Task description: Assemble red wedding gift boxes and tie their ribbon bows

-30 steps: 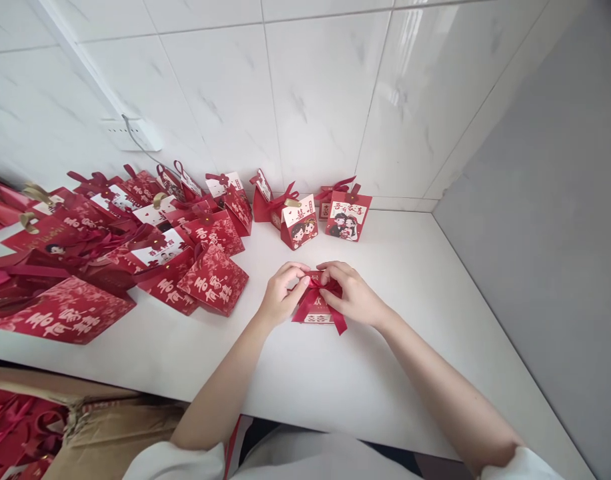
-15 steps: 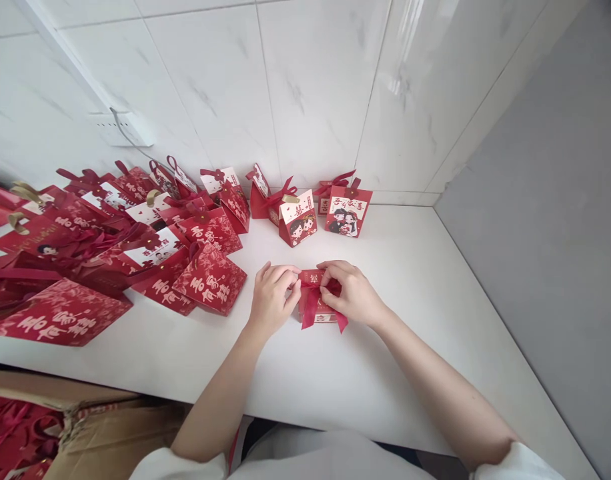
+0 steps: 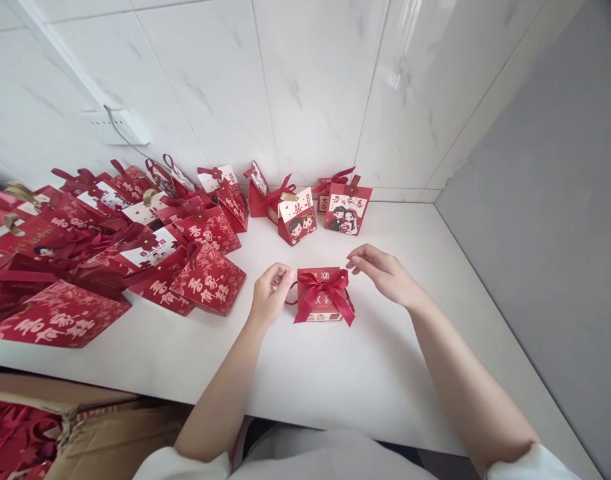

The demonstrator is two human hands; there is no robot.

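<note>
Left hand (image 3: 271, 293) was just beside the left edge of the ribboned box (image 3: 320, 304). Thumb and forefinger tips were close together; could not tell whether this grip pinched anything. Right hand (image 3: 380, 272) hung near the box's upper right corner, apart from it, fingers bent and loosely spread, grip slack.

Position of ribboned box: on the white bench (image 3: 365, 393), between the two hands. A red satin bow (image 3: 324, 287) crossed its top, loops to either side, one tail slanting down left, the other down right over the front. Pale lettering was partly covered by the bow. A dark red cord (image 3: 290, 303) looped out from the left side, below the left hand.

Surroundings: behind, near the tiled wall (image 3: 315, 87), stood a white-topped box (image 3: 299, 223) with cartoon figures and, to its right, a couple-print box (image 3: 346, 215). Many red boxes (image 3: 208, 277) crowded the bench's left part. Lower left, an open cardboard carton (image 3: 118, 437) contained red, ribboned items.
</note>
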